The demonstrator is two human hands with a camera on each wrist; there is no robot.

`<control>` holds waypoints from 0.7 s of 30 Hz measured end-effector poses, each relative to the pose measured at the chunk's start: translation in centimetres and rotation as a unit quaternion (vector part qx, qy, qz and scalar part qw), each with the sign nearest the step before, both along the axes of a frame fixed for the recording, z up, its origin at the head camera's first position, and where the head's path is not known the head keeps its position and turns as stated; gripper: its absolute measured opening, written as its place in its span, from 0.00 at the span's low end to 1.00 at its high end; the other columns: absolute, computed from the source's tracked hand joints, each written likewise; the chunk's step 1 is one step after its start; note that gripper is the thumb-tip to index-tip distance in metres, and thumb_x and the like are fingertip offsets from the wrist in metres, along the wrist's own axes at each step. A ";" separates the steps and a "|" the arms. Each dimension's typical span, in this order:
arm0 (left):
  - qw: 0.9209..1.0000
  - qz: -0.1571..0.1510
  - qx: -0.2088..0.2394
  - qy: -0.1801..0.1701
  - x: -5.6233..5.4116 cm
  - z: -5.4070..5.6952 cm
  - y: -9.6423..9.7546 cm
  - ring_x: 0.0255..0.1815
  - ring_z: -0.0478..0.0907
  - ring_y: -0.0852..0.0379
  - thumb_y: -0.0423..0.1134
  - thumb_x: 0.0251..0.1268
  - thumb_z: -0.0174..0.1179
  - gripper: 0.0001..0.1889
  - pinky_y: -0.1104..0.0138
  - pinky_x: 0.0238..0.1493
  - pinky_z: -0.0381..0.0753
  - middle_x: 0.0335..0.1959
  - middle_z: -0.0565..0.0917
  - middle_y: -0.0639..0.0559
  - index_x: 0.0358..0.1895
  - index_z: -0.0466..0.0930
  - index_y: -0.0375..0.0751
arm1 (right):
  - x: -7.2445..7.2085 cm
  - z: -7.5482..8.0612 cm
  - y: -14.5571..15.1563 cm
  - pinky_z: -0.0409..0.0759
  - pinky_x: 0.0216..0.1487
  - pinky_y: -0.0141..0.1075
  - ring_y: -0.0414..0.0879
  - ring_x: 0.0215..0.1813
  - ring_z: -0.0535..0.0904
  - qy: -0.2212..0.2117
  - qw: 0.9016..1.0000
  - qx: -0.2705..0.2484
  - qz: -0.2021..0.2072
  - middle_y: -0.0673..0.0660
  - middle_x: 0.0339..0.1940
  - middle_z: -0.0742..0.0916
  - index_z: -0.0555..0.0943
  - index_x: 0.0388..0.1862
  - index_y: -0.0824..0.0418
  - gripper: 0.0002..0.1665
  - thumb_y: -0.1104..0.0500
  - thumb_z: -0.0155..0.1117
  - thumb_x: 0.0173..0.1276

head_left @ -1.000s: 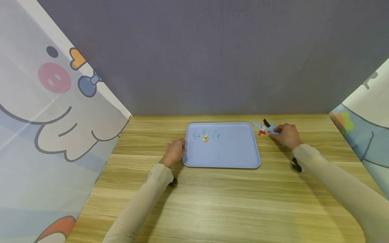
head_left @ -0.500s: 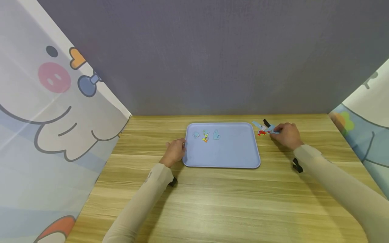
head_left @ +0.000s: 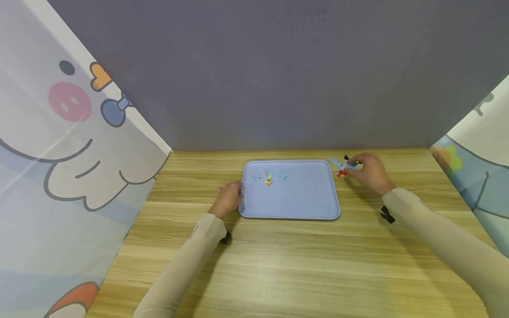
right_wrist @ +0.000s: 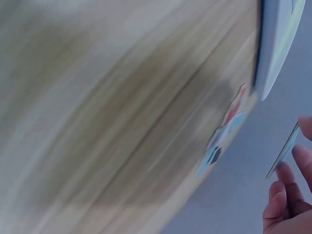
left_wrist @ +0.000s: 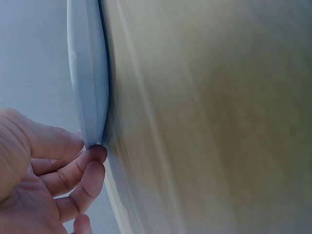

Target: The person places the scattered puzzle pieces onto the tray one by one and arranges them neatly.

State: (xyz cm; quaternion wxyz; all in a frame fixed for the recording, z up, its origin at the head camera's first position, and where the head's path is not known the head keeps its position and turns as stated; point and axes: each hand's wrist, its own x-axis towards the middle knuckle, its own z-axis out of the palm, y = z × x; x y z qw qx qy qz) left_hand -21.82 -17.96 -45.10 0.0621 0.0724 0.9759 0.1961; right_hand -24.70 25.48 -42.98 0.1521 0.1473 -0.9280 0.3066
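My left hand (head_left: pixel 228 198) is at the left edge of the pale blue tray (head_left: pixel 302 198). In the left wrist view its thumb and fingers pinch the tray's rim (left_wrist: pixel 88 73). To the right of the tray, my right hand (head_left: pixel 374 176) pinches a thin, flat light-blue piece (right_wrist: pixel 283 150), held up above the table. A small heap of flat pieces (head_left: pixel 341 173), red, white, light blue and black, lies below and left of it. On the tray lie a light-blue piece (head_left: pixel 256 176), a yellow one (head_left: pixel 268 182) and another light-blue one (head_left: pixel 282 177).
The wooden table (head_left: pixel 294 265) reaches back to a grey wall panel (head_left: pixel 278 79). Curtains with cartoon prints (head_left: pixel 79 176) hang at both sides. Black straps (head_left: pixel 387 215) show under each wrist.
My right hand has lifted a flat light-blue piece from the heap and shifted slightly left and back with it. The left hand stays on the tray's rim.
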 end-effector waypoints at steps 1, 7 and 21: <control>1.000 0.000 0.000 0.000 0.0 0.0 0.0 0.44 0.79 0.49 0.32 0.63 0.59 0.19 0.39 0.60 0.51 0.36 0.84 0.49 0.58 0.75 0.35 | -0.1 0.0 -0.2 0.64 0.50 0.53 0.63 0.44 0.74 0.007 1.000 -0.002 0.004 0.67 0.37 0.84 0.83 0.37 0.72 0.15 0.64 0.74 0.51; 1.000 -0.002 0.000 0.001 0.0 0.0 0.0 0.44 0.79 0.49 0.32 0.63 0.59 0.19 0.39 0.60 0.50 0.38 0.85 0.48 0.58 0.75 0.35 | -0.4 0.0 -1.7 0.65 0.48 0.50 0.60 0.42 0.73 0.042 0.999 -0.008 0.031 0.63 0.32 0.85 0.84 0.30 0.68 0.12 0.66 0.77 0.45; 1.000 -0.003 0.001 0.013 -0.1 -0.3 -0.1 0.43 0.79 0.49 0.31 0.63 0.60 0.18 0.41 0.57 0.54 0.36 0.85 0.49 0.57 0.76 0.35 | -0.9 0.2 -5.5 0.66 0.49 0.49 0.57 0.44 0.73 0.041 0.996 -0.001 0.080 0.61 0.34 0.85 0.84 0.29 0.65 0.08 0.65 0.75 0.50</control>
